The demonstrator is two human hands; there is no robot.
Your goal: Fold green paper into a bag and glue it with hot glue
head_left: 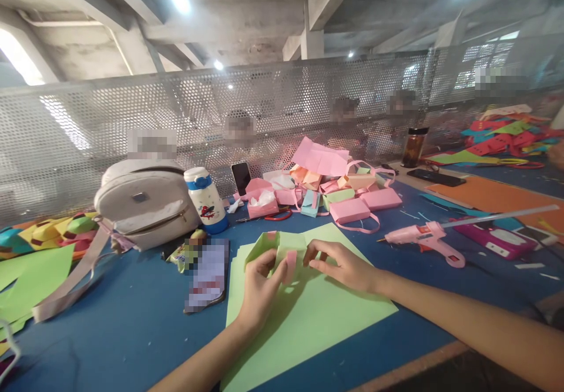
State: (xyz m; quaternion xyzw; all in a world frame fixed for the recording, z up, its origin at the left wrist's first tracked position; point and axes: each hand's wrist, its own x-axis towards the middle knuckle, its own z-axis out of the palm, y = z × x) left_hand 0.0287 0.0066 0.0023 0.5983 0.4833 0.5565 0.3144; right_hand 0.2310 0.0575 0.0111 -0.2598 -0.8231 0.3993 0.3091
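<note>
My left hand is closed on a small folded green paper box, thumb in front and fingers behind. A pink paper strip hangs down the box's near side beside my thumb. Just right of the box is my right hand, its fingers loosely bent and the thumb apart, with nothing visible between them. Whether its fingertips touch the box's edge is hard to make out. Under both hands lies a stack of light green paper sheets on the blue table.
A pink glue gun with a glue stick lies right of my right hand. Behind are pink paper bags, red-handled scissors, and an upright phone. A bottle, a backpack and another phone are left.
</note>
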